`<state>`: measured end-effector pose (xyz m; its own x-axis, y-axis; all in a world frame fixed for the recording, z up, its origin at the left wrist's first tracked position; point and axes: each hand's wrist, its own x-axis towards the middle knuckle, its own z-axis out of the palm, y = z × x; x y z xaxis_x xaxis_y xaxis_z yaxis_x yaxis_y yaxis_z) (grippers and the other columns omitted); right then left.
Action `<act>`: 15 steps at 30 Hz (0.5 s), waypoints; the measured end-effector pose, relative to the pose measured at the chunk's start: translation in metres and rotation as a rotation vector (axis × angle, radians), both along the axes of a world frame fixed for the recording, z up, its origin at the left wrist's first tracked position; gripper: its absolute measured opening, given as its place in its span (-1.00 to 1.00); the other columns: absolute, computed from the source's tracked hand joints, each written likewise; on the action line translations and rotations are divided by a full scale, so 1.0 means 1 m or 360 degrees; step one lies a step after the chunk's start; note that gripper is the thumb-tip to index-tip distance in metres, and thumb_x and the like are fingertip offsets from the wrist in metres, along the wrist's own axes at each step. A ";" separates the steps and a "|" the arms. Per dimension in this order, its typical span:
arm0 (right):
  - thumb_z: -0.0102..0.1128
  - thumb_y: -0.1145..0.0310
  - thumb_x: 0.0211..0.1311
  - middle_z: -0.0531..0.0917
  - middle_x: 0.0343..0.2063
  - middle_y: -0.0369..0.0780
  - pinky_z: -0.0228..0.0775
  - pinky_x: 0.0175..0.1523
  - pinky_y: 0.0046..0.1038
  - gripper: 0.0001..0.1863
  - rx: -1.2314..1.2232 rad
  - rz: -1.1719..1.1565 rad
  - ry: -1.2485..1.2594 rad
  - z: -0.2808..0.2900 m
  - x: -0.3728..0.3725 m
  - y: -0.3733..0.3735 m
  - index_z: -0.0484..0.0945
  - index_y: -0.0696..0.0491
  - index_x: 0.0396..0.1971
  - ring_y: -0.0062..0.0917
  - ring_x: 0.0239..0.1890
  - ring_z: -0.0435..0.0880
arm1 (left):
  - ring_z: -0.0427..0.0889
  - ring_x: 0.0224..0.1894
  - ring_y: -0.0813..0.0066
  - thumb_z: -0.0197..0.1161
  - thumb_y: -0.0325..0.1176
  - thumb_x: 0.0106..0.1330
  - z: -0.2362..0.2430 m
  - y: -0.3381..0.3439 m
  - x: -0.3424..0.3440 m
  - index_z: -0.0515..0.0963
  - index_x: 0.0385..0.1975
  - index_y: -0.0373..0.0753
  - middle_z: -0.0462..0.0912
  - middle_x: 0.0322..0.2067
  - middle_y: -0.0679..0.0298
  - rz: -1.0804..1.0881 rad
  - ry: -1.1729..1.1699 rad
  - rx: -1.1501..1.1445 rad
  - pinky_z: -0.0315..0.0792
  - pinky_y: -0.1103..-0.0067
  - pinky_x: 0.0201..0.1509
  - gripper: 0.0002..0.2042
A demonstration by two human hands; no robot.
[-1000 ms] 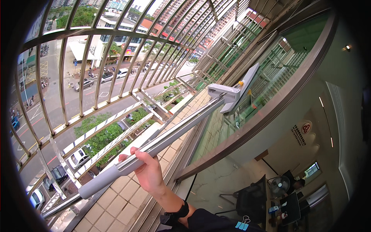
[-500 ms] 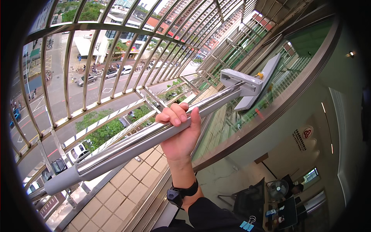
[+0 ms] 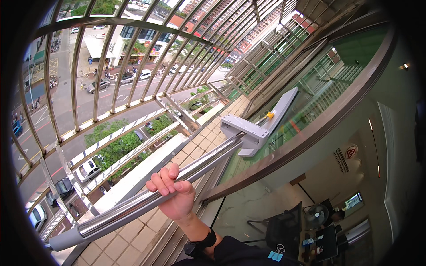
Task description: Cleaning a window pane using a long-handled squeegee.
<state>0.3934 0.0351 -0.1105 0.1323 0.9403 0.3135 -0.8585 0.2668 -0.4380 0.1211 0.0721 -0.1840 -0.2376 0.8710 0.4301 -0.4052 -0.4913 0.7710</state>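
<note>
The right grip [image 3: 177, 201] wraps around a metal pole [image 3: 208, 162], which slants away over the tiled ledge [image 3: 127, 232] to a grey wiper head [image 3: 246, 124] at the window glass [image 3: 319, 95]; metal railing [image 3: 120, 21] stands to the left.

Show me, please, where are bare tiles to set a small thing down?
Bare tiles show in two patches: below the metal pole, beside the window track, and above the pole, beside the pale curb. It looks crowded around the grey head, near the window glass.

Smooth, glossy metal pole [image 3: 207, 162]
</note>
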 end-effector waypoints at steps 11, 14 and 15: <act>0.08 0.48 -0.02 0.38 -0.55 -0.29 0.26 0.02 -0.35 -0.71 0.0550 0.0218 -0.0466 0.117 -0.062 0.016 0.31 -0.01 -0.24 -0.53 -0.39 0.42 | 0.30 -0.46 0.48 0.13 -0.27 -0.04 0.191 -0.021 0.198 0.17 -0.42 -0.14 0.19 -0.64 0.33 -0.2025 -0.2866 0.0811 0.16 0.57 0.07 -0.72; 0.10 0.47 -0.03 0.40 -0.49 -0.27 0.22 0.11 -0.33 -0.65 0.0562 0.0202 -0.0469 0.116 -0.052 0.010 0.33 -0.01 -0.17 -0.50 -0.31 0.41 | 0.27 -0.44 0.50 0.12 -0.27 -0.04 0.191 -0.031 0.208 0.19 -0.39 -0.14 0.18 -0.62 0.36 -0.1907 -0.2713 0.0745 0.16 0.59 0.03 -0.72; 0.10 0.47 -0.03 0.40 -0.49 -0.27 0.22 0.11 -0.33 -0.65 0.0558 0.0216 -0.0466 0.109 -0.050 0.009 0.33 -0.01 -0.17 -0.50 -0.31 0.41 | 0.25 -0.44 0.51 0.12 -0.27 -0.04 0.187 -0.033 0.211 0.20 -0.38 -0.15 0.18 -0.60 0.37 -0.1844 -0.2637 0.0708 0.15 0.60 0.01 -0.71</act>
<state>0.3432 0.0444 -0.0011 -0.1257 0.7737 0.6210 -0.7495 0.3360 -0.5704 0.3317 0.0392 0.0030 -0.0747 0.7889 0.6099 -0.6288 0.4375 -0.6429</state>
